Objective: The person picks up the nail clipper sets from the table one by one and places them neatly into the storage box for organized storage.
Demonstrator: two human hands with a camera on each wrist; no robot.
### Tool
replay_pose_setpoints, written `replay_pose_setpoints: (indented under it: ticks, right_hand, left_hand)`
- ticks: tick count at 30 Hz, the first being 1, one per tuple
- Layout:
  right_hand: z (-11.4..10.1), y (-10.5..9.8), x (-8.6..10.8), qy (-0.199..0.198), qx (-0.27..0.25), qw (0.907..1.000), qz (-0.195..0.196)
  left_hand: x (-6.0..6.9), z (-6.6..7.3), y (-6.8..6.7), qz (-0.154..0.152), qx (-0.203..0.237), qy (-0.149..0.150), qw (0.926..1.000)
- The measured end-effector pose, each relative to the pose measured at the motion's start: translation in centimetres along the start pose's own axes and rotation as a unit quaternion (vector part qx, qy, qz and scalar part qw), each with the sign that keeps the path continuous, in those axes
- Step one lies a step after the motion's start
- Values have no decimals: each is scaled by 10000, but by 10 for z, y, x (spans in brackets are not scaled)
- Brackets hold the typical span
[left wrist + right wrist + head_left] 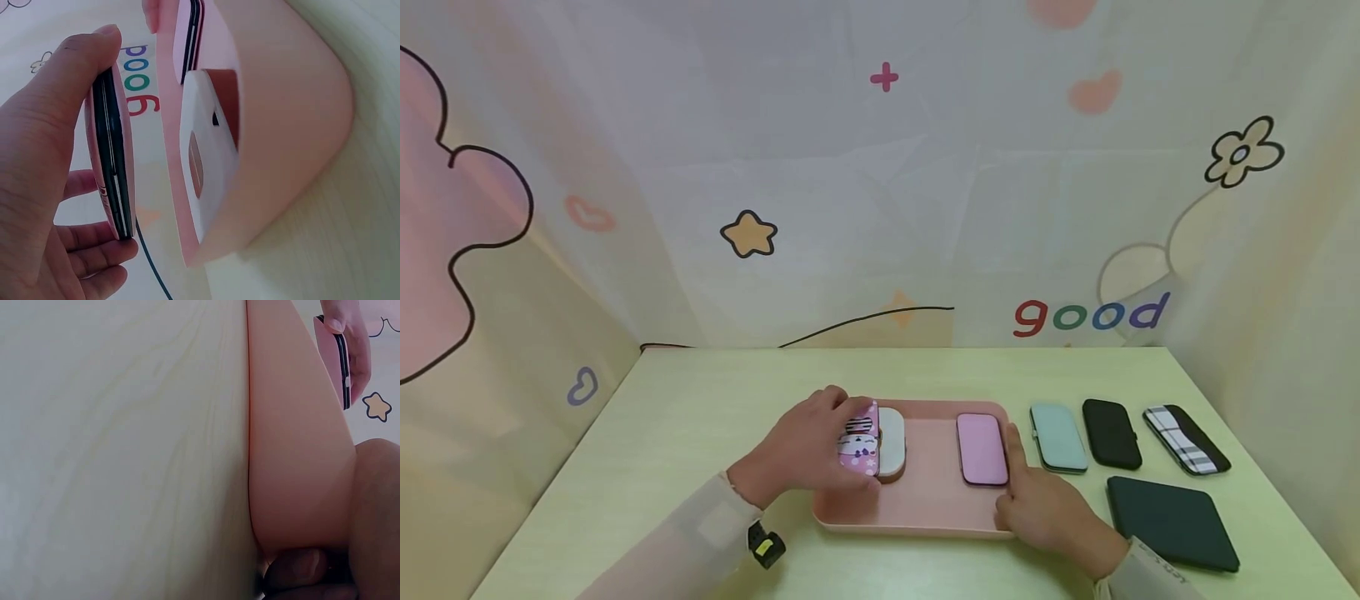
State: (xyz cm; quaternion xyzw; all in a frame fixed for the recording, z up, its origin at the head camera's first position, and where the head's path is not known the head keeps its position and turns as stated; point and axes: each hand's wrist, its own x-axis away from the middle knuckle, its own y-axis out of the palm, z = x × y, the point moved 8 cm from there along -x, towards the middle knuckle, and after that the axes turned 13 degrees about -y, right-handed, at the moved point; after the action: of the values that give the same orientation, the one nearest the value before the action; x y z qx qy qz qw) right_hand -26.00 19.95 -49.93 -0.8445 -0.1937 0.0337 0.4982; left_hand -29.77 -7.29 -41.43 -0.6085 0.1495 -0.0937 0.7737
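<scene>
My left hand (808, 442) pinches a pink case with a cartoon cat (859, 446) by its ends, over the left part of the pink tray (925, 521). The left wrist view shows that case (111, 156) edge-on and raised beside the tray wall (287, 125). Beneath and right of it, a white case (892, 442) sits in the tray. A plain pink case (982, 450) lies at the tray's right side. My right hand (1052, 508) holds the tray's right edge, index finger straight along it; in the right wrist view other fingers (306, 567) are bent at the tray wall (294, 444).
Right of the tray lie a mint case (1059, 437), a black case (1112, 433) and a plaid case (1187, 440). A larger dark flat case (1172, 522) is nearer the front right. A printed curtain (850, 167) hangs behind the pale table (647, 450).
</scene>
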Motion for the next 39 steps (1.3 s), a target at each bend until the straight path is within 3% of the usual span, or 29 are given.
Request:
replay_pose_setpoints:
  ticks: [8,20,25,33,39]
  right_hand:
    - [-2,-1,0,-29,76,10000,24]
    - [-3,-3,1,-37,48,10000,26]
    - [-2,-2,1,-41,37,10000,17]
    - [-1,-2,2,-21,57,10000,21]
    - [-2,-2,1,-47,76,9999,48]
  left_hand:
    - [-6,17,0,-131,-21,-18,9999]
    - [-15,42,3,-228,70,185,9995]
    - [-21,52,7,-159,-91,394,9991]
    - [-32,66,16,-246,-424,201,9986]
    - [-33,77,20,-328,-331,392,9981]
